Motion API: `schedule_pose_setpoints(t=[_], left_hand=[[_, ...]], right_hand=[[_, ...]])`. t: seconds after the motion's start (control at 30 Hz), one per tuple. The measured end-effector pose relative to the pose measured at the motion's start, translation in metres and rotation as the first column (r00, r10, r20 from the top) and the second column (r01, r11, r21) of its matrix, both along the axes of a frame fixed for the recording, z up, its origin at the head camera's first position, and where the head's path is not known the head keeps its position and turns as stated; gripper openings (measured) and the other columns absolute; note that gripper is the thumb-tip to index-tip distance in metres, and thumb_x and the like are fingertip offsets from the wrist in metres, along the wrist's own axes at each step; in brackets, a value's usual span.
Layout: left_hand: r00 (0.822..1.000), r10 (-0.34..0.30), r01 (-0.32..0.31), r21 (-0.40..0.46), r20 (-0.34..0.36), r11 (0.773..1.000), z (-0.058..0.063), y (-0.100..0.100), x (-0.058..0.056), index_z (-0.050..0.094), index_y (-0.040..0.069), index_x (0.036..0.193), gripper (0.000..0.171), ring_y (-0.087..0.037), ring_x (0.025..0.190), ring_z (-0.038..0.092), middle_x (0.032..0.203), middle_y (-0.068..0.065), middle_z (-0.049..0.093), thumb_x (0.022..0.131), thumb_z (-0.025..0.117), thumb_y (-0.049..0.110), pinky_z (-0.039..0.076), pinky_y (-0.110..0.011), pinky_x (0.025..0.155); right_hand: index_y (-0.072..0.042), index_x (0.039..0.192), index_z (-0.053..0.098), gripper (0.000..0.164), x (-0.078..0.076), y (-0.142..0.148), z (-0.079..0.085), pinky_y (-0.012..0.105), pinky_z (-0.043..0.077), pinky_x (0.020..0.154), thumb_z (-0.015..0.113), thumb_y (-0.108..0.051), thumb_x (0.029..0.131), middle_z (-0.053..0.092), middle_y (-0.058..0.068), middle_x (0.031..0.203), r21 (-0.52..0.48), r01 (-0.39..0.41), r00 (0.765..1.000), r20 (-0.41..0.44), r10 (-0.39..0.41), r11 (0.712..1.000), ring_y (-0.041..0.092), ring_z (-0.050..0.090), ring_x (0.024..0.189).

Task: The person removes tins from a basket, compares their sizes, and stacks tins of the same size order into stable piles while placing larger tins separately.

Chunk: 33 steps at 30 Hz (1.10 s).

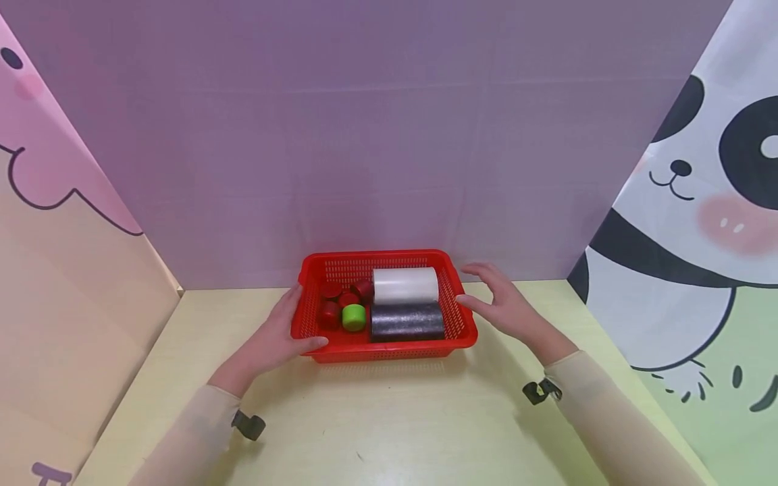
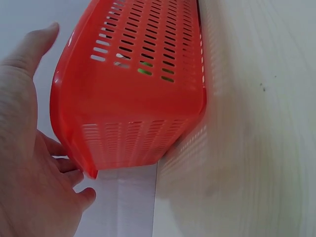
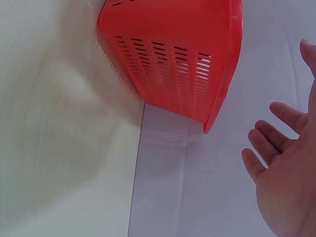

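Note:
A red perforated plastic basket stands on the table, close to the back wall. Inside it, on the right, a white cylinder lies behind a glossy black cylinder. Several small red round pieces and a lime-green one are in its left half. My left hand is at the basket's left rim, fingers along the side and thumb stretched over the front corner. In the left wrist view, its fingertips are right at the rim. My right hand hovers beside the right rim, fingers spread and holding nothing.
The pale wooden table extends in front of the basket. A purple cloth wall rises behind it. Printed panels flank the table, with a panda on the right one. Each wrist wears a black band mount.

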<state>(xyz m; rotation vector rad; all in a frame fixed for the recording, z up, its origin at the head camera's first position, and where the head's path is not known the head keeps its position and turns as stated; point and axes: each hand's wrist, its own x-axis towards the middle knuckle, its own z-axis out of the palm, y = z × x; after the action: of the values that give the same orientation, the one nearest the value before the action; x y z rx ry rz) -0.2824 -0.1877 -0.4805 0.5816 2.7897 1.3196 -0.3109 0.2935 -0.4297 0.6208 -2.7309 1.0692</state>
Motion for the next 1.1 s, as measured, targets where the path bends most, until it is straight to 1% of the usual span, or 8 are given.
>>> schedule_pose_setpoints(t=[0.17, 0.23, 0.4, 0.53, 0.67, 0.83, 0.93, 1.1], left_hand=[[1.0, 0.012, -0.012, 0.004, -0.004, 1.0, 0.0, 0.006, 0.003, 0.008, 0.021, 0.18, 0.131, -0.039, 0.162, 0.028, 0.181, -0.011, 0.02, 0.085, 0.095, 0.049, 0.061, -0.059, 0.103], [1.0, 0.023, -0.024, -0.017, -0.013, 1.0, -0.001, 0.009, 0.003, 0.006, 0.019, 0.18, 0.134, -0.038, 0.163, 0.027, 0.182, -0.012, 0.019, 0.084, 0.095, 0.051, 0.061, -0.059, 0.104], [0.997, 0.064, -0.067, -0.086, -0.041, 0.994, -0.004, 0.016, 0.004, 0.006, 0.008, 0.178, 0.139, -0.041, 0.165, 0.022, 0.183, -0.015, 0.016, 0.083, 0.093, 0.06, 0.057, -0.062, 0.108], [0.995, 0.087, -0.093, -0.133, -0.051, 0.987, -0.006, 0.019, 0.006, 0.006, 0.004, 0.177, 0.141, -0.042, 0.166, 0.019, 0.183, -0.017, 0.013, 0.082, 0.091, 0.066, 0.056, -0.063, 0.11], [0.994, 0.097, -0.105, -0.165, -0.052, 0.981, -0.006, 0.021, 0.008, 0.006, 0.002, 0.177, 0.142, -0.042, 0.167, 0.016, 0.184, -0.017, 0.01, 0.083, 0.089, 0.068, 0.054, -0.063, 0.112], [0.993, 0.103, -0.112, -0.188, -0.053, 0.976, -0.004, 0.022, 0.009, 0.006, 0.002, 0.177, 0.142, -0.042, 0.168, 0.014, 0.185, -0.016, 0.007, 0.083, 0.086, 0.071, 0.053, -0.064, 0.113], [0.993, 0.105, -0.114, -0.197, -0.056, 0.974, -0.004, 0.022, 0.011, 0.007, 0.002, 0.177, 0.141, -0.042, 0.168, 0.013, 0.185, -0.017, 0.007, 0.083, 0.086, 0.072, 0.052, -0.064, 0.114], [0.993, 0.105, -0.115, -0.195, -0.059, 0.974, -0.003, 0.022, 0.011, 0.007, 0.002, 0.177, 0.141, -0.042, 0.168, 0.013, 0.185, -0.017, 0.007, 0.083, 0.086, 0.072, 0.052, -0.064, 0.114]], right_hand=[[-0.016, 0.163, 0.051, 0.073, 0.0, -0.006, 0.002, 0.075, 0.046, 0.115, 0.078, -0.047, 0.102, 0.049, 0.012, 0.164, 0.006, -0.001, 1.0, 0.016, 0.001, 1.0, 0.039, 0.044, 0.153], [-0.015, 0.164, 0.05, 0.074, -0.001, -0.009, 0.003, 0.074, 0.045, 0.116, 0.078, -0.047, 0.103, 0.048, 0.013, 0.164, 0.002, -0.016, 1.0, 0.018, 0.016, 1.0, 0.038, 0.044, 0.152], [-0.011, 0.163, 0.05, 0.074, -0.002, -0.019, 0.008, 0.073, 0.042, 0.119, 0.08, -0.043, 0.102, 0.048, 0.013, 0.164, -0.007, -0.069, 0.998, 0.014, 0.069, 0.998, 0.038, 0.044, 0.151], [-0.012, 0.162, 0.051, 0.075, -0.002, -0.029, 0.013, 0.072, 0.042, 0.12, 0.081, -0.043, 0.101, 0.047, 0.013, 0.164, 0.016, -0.103, 0.995, 0.019, 0.103, 0.995, 0.04, 0.043, 0.153], [-0.017, 0.163, 0.05, 0.076, -0.001, -0.041, 0.019, 0.072, 0.039, 0.122, 0.081, -0.047, 0.1, 0.046, 0.012, 0.165, 0.059, -0.143, 0.99, 0.03, 0.141, 0.988, 0.039, 0.039, 0.155], [-0.02, 0.162, 0.051, 0.075, -0.003, -0.058, 0.024, 0.068, 0.045, 0.119, 0.082, -0.047, 0.099, 0.052, 0.01, 0.16, 0.105, -0.216, 0.976, 0.025, 0.215, 0.971, 0.038, 0.044, 0.149], [-0.022, 0.162, 0.052, 0.076, -0.004, -0.071, 0.028, 0.065, 0.052, 0.113, 0.084, -0.046, 0.097, 0.052, 0.01, 0.157, 0.121, -0.263, 0.965, 0.049, 0.259, 0.957, 0.039, 0.048, 0.144], [-0.028, 0.164, 0.051, 0.08, -0.007, -0.091, 0.034, 0.059, 0.055, 0.112, 0.085, -0.051, 0.095, 0.05, 0.012, 0.159, 0.189, -0.323, 0.946, 0.101, 0.309, 0.927, 0.034, 0.048, 0.145]])
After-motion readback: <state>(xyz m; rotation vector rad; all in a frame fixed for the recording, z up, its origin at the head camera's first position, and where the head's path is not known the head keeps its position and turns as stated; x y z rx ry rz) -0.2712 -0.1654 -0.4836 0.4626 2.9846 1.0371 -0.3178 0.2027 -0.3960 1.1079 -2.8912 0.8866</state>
